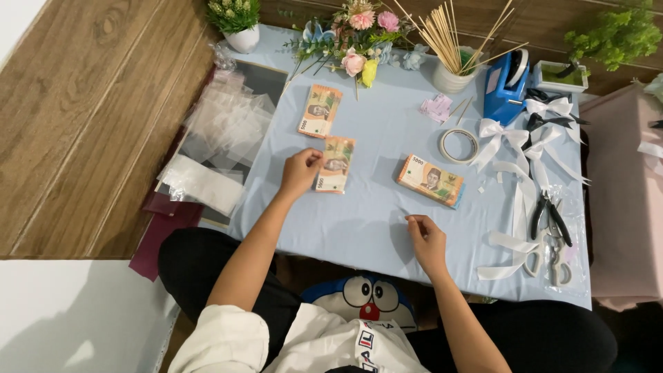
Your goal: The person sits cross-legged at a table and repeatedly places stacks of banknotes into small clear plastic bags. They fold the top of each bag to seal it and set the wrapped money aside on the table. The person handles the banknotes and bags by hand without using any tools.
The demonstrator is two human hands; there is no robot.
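Floor: wooden boards run along the far left, beside your low table.
Plastic sleeves (222, 131): a loose heap of clear sleeves lies at the table's left edge, partly on a dark sheet.
Table cloth (373, 228): pale blue, it covers the table in front of you.
Far banknote stack (320, 110): it lies flat near the top left of the cloth, well apart from your hands.
Left hand (300, 173): your fingers curl against the left edge of the middle stack; it touches the notes, yet I cannot tell whether it truly grips them.
Middle banknote stack (336, 164): it rests flat on the cloth just right of your left hand, short end toward you.
Flowers (359, 41): artificial blooms in pink, yellow and blue lie at the far edge.
Right hand (426, 242): it rests on the cloth near the front edge, fingertips pinched together; whether something thin sits between them is too small to tell.
Right banknote stack (429, 181): it lies slanted, beyond your right hand and apart from it.
Stick cup (452, 76): a white cup holds wooden skewers.
Tape roll (459, 146): it lies flat near the cup.
Tape dispenser (506, 86): blue, standing behind the ribbons.
White ribbons (525, 148): bows and loose strips lie on the right.
Pliers (550, 217): black-handled, they lie near the right edge, just above the scissors (552, 262).
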